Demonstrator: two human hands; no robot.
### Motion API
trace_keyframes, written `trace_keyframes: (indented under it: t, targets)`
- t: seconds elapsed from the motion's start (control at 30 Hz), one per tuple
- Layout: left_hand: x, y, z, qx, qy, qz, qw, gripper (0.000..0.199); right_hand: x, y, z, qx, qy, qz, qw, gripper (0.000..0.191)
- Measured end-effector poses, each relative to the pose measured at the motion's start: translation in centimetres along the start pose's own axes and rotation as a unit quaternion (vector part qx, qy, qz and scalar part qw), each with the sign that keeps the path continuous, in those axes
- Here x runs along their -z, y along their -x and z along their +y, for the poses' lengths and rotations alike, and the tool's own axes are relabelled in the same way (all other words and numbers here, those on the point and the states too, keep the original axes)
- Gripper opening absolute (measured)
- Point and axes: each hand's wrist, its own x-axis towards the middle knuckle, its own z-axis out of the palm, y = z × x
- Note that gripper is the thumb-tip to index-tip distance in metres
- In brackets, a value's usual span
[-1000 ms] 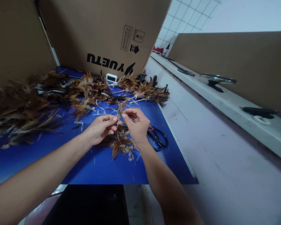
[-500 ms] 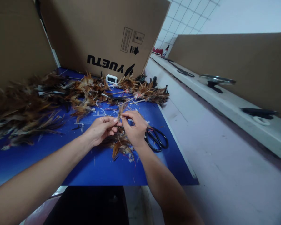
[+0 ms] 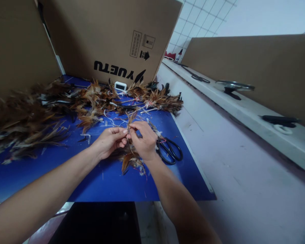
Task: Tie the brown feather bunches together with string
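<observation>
Between my two hands a thin brown feather [image 3: 131, 117] stands upright above the blue table top [image 3: 103, 181]. My left hand [image 3: 111, 142] pinches its lower part between thumb and fingers. From the right, my right hand [image 3: 144, 138] pinches it as well, its fingertips almost touching the left ones. Below the hands lies a small pile of brown feathers [image 3: 127, 162] with red thread and white fluff, partly covered by them. Black-handled scissors [image 3: 171, 150] rest just right of my right hand, their blades hidden.
Feather bundles [image 3: 91, 101] spread across the back and left of the table. A small white digital display [image 3: 120, 86] stands among them, before a cardboard box [image 3: 111, 37]. On the right, a ledge [image 3: 246, 101] carries a glass-like disc, another pair of scissors and a black tool.
My right hand has shifted slightly left, closer to the left fingertips. The left hand stays nearly in place, and both still pinch the feather.
</observation>
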Motion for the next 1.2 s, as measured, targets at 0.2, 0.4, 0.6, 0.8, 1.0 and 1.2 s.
trace_keyframes:
  t: [0.2, 0.4, 0.6, 0.8, 1.0, 1.2]
  targets:
    - [0.3, -0.2, 0.7, -0.053, -0.009, 0.053, 0.997, 0.021, 0.1, -0.4, -0.1, -0.226, -0.146, -0.062, 0.961, 0.023]
    - [0.7, -0.3, 1.3, -0.105, -0.019, 0.077, 0.991, 0.029, -0.4, -0.1, 0.1, -0.342, -0.266, -0.193, 0.880, 0.030]
    - [0.6, -0.3, 1.3, -0.114, -0.026, 0.101, 0.988, 0.029, -0.6, 0.1, 0.3, -0.374, -0.292, -0.192, 0.859, 0.016]
    - [1.0, -0.5, 1.6, -0.125, -0.030, 0.120, 0.984, 0.024, 0.2, -0.5, 0.2, -0.360, -0.261, -0.179, 0.877, 0.011]
    - [1.0, -0.3, 1.9, -0.099, -0.073, 0.057, 0.991, 0.029, 0.6, -0.7, 1.1, -0.326, -0.232, -0.162, 0.902, 0.011]
    - [1.0, -0.2, 1.7, -0.117, -0.174, 0.042, 0.977, 0.032, 1.6, -1.1, 1.4, -0.230, -0.104, -0.156, 0.955, 0.011]
